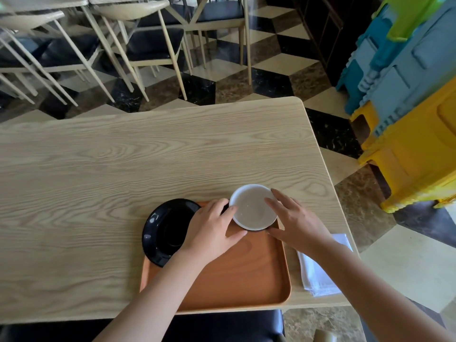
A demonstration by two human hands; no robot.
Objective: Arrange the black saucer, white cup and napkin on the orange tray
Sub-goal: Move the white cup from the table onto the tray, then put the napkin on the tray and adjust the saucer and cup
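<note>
The orange tray [237,275] lies at the near edge of the wooden table. The black saucer [165,225] rests tilted on the tray's far-left corner, overhanging its rim. The white cup [253,207] is at the tray's far-right corner, seen from above. Both hands cup it: my left hand [209,228] touches its left side and my right hand [296,220] its right side. Whether the cup rests on the tray or is lifted, I cannot tell. The white napkin [318,272] lies folded on the table right of the tray, partly under my right forearm.
The light wooden table [148,154] stretches bare beyond the tray. Its right edge is close to the napkin. Stacked yellow and blue plastic stools [407,119] stand to the right. Chairs [138,45] stand on the tiled floor beyond. A dark chair seat [222,327] is below the near edge.
</note>
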